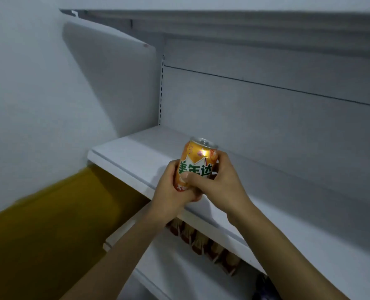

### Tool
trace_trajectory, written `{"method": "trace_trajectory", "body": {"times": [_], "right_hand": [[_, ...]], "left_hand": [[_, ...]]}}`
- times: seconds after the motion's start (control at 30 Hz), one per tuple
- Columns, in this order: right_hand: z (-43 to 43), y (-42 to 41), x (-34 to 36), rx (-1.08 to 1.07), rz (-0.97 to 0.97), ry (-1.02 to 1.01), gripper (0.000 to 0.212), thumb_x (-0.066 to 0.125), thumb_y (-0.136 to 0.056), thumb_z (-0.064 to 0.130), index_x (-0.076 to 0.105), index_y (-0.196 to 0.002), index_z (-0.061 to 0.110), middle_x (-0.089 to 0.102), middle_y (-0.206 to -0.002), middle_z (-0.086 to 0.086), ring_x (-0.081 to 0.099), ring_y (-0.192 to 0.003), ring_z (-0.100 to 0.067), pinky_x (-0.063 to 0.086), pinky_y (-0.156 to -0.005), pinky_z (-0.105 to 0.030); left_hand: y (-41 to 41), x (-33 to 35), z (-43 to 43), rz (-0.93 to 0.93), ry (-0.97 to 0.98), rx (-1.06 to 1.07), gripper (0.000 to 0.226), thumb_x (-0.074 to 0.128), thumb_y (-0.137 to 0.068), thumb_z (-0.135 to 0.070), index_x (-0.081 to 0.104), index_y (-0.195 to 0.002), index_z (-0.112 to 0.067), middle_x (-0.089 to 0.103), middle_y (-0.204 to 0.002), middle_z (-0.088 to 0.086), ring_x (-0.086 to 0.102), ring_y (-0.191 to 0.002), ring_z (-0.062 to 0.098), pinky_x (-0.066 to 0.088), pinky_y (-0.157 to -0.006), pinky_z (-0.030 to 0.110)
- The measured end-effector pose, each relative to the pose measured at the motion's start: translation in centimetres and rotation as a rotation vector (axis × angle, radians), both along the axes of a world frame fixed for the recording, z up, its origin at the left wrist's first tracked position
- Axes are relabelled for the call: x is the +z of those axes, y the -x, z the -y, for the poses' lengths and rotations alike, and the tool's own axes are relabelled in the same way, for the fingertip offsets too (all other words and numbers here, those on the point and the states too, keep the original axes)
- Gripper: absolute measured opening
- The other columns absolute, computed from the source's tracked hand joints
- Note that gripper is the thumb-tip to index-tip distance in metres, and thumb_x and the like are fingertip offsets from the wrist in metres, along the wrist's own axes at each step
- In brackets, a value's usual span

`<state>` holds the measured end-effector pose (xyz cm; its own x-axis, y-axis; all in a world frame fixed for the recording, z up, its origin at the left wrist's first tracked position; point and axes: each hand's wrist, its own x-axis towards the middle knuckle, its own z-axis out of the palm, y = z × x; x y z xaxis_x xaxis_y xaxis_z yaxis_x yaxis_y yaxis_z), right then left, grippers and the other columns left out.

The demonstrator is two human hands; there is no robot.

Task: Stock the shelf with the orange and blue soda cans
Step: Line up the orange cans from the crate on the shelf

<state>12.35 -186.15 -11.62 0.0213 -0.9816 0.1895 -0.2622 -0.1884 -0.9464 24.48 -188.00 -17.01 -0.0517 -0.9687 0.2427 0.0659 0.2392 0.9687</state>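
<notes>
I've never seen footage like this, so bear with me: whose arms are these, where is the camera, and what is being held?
There is no machine here: a person wears one wide camera on the head, looking forward and down, so the arms are their own. The left hand and the right hand both grip a roughly upright orange soda can over the front of a white shelf. No blue can is in view. Below, brown packets line a lower shelf.

brown packets [199,243], yellow surface [39,234], white wall [28,83]
</notes>
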Motion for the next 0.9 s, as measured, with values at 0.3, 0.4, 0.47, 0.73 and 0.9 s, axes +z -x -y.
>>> {"method": "trace_trajectory", "body": {"times": [0.3,0.4,0.47,0.73,0.9], "right_hand": [[13.1,-0.8,-0.2,-0.248,-0.165,0.003,0.073,0.083,-0.063,0.014,0.043,-0.123,0.020,0.060,-0.102,0.008,0.060,-0.093,-0.010,0.054,-0.071,-0.025],[18.1,-0.3,-1.1,-0.323,-0.115,-0.019,0.071,0.084,-0.066,0.013,0.043,-0.124,0.016,0.058,-0.107,0.005,0.059,-0.097,-0.012,0.051,-0.079,-0.026],[21.1,0.8,-1.9,-0.396,-0.092,-0.028,0.073,0.083,-0.067,0.011,0.041,-0.127,0.013,0.057,-0.115,-0.002,0.058,-0.102,-0.018,0.051,-0.086,-0.033],[27.9,4.5,-5.4,-0.553,-0.138,-0.059,0.079,0.083,-0.071,0.016,0.034,-0.132,0.010,0.052,-0.131,-0.010,0.054,-0.118,-0.027,0.047,-0.099,-0.046],[29.1,4.2,-6.4,-0.570,-0.182,-0.007,0.080,0.083,-0.070,0.018,0.033,-0.133,0.009,0.050,-0.132,-0.010,0.053,-0.118,-0.024,0.047,-0.099,-0.040]], "left_hand": [[-1.0,1.8,13.4,0.381,0.147,-0.128,0.051,0.084,-0.068,-0.016,0.050,-0.098,-0.038,0.059,-0.094,-0.020,0.058,-0.086,-0.006,0.048,-0.071,0.009],[-0.8,-0.1,16.3,0.482,0.180,-0.117,0.071,0.083,-0.068,-0.031,0.043,-0.127,-0.034,0.053,-0.119,-0.010,0.053,-0.112,0.008,0.047,-0.090,0.025],[-0.9,-1.6,16.8,0.668,0.204,-0.122,0.084,0.076,-0.076,-0.040,0.030,-0.145,-0.026,0.043,-0.132,-0.006,0.043,-0.121,0.013,0.042,-0.097,0.029],[-1.4,-3.7,16.1,0.937,0.450,-0.201,0.065,0.050,-0.081,-0.060,0.043,-0.138,-0.030,0.044,-0.141,-0.013,0.041,-0.127,0.009,0.032,-0.101,0.024],[-1.4,-3.6,16.1,0.935,0.523,-0.148,0.058,0.056,-0.076,-0.052,0.059,-0.126,-0.023,0.059,-0.128,-0.005,0.055,-0.114,0.018,0.037,-0.087,0.028]]}}
